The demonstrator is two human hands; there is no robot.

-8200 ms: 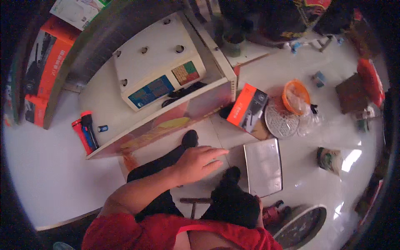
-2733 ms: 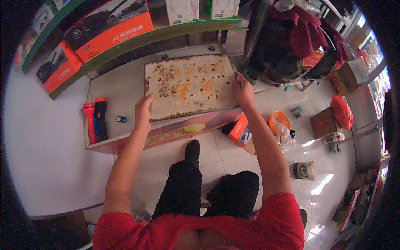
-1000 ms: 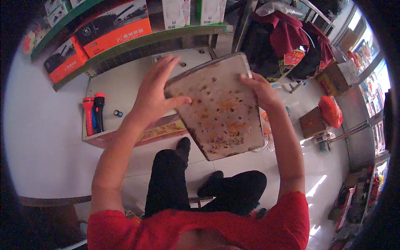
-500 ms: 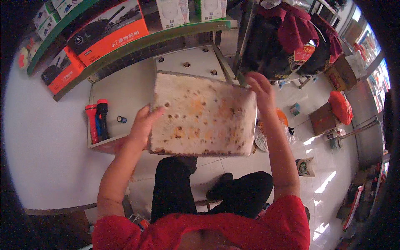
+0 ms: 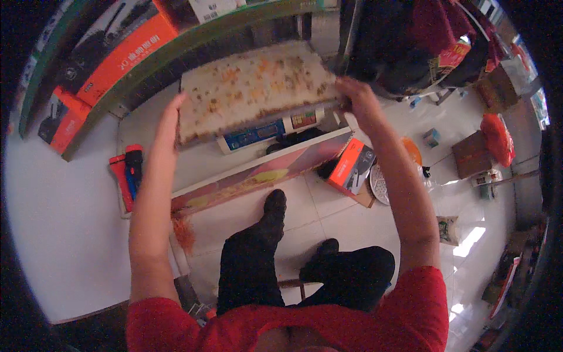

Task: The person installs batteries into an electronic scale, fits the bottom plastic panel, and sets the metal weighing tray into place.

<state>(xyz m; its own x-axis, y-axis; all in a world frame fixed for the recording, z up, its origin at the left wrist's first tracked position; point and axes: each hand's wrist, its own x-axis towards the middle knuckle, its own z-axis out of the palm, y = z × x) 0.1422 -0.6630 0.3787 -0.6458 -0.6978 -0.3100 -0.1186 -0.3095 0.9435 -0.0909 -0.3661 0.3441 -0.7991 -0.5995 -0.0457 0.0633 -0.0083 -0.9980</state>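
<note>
A stained off-white board [image 5: 252,88], pocked with brown spots and small holes, hangs tilted over the low shelf between my two hands. My left hand [image 5: 177,114] grips its left edge, fingers mostly hidden behind it. At the right end my right hand [image 5: 358,97] is closed around the corner. Under the board's near edge, a blue-labelled white box [image 5: 255,135] and a dark object [image 5: 296,138] show in the low shelf [image 5: 141,132], whose front wall [image 5: 264,173] carries a colourful print. A red flashlight [image 5: 120,176] and a black one [image 5: 135,161] stand at its left end.
Orange-and-black boxes [image 5: 126,58] line the green-edged shelf above. On the tiled floor, right of the low shelf, are another orange box [image 5: 352,167] and a white perforated basket [image 5: 380,185]. Dark bags [image 5: 387,47] hang at far right; a carton [image 5: 472,158] holds a red bag.
Both hands have carried the board away from me and slightly left, tipping it over the low shelf. The blue-labelled box, the printed front wall and the orange floor box have come into view.
</note>
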